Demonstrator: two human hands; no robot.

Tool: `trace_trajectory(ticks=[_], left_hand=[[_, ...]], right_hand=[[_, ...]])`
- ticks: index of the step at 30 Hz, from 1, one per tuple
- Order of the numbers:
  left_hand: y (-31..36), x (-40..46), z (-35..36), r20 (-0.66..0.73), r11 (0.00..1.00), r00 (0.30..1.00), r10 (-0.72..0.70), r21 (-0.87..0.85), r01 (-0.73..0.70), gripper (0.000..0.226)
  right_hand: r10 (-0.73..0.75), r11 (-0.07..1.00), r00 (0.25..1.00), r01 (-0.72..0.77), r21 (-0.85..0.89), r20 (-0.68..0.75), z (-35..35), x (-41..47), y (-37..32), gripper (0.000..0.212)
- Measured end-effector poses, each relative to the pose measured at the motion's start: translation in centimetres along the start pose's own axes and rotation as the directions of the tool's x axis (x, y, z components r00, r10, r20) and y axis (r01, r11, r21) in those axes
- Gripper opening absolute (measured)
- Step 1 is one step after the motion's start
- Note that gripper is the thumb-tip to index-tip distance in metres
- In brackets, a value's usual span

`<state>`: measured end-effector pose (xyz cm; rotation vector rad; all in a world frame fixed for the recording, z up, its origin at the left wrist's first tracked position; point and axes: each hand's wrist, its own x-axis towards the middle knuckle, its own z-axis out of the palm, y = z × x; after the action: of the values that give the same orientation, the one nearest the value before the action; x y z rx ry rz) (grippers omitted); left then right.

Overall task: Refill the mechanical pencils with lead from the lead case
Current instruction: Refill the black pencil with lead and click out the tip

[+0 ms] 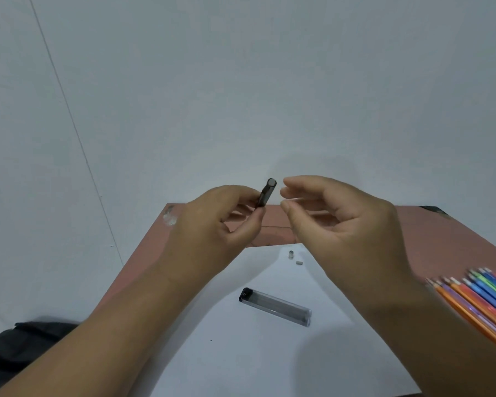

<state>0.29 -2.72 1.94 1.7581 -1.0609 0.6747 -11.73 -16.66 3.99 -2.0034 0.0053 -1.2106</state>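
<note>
The left hand (224,216) pinches a short dark tube (267,194) between thumb and fingertips, holding it nearly upright with its top end tipped toward one o'clock, clear of the table. Raised like this, its end faces the right hand (335,216), which hovers just beside it at three o'clock, thumb and forefinger drawn close together as if nipping something very thin. Whether a lead sits between those fingertips is too fine to tell. The dark tube may be a pencil barrel or a second lead holder; the view does not settle it.

Below the hands, at six o'clock, the clear lead case (275,309) lies flat on the white sheet (241,362), its black capped end pointing toward ten o'clock, within easy reach. At twelve o'clock from the case, near the sheet's far edge, a small metal cap (291,254) stands beside a tiny eraser piece (299,263), apparently parked there so the filling end stays open. The coloured mechanical pencils (481,299) lie fanned at three o'clock on the reddish table (430,242), well apart from the case, probably waiting their turn.
</note>
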Motion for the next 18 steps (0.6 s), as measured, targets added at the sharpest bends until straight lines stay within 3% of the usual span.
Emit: trace_trajectory(ticks=[4, 7, 11, 18], left_hand=[[-0.1, 0.2, -0.1, -0.014, 0.999, 0.999, -0.04, -0.001, 0.04, 0.015], [-0.3, 0.3, -0.1, -0.034, 0.995, 0.994, -0.101, -0.006, 0.101, 0.019], [-0.9, 0.4, -0.1, -0.057, 0.979, 0.977, -0.205, -0.03, 0.203, 0.018], [-1.2, 0.4, -0.1, -0.036, 0.981, 0.981, -0.192, -0.049, 0.19, 0.019]], right_hand=[[0.01, 0.999, 1.0, -0.01, -0.052, -0.003, -0.3, 0.2, 0.1, 0.019], [0.122, 0.988, 0.985, -0.11, -0.107, 0.121, -0.8, 0.5, 0.1, 0.017], [0.298, 0.907, 0.88, -0.141, -0.396, 0.37, -1.0, 0.8, 0.9, 0.013], [0.531, 0.698, 0.717, -0.068, -0.712, 0.451, -2.2, 2.1, 2.8, 0.012]])
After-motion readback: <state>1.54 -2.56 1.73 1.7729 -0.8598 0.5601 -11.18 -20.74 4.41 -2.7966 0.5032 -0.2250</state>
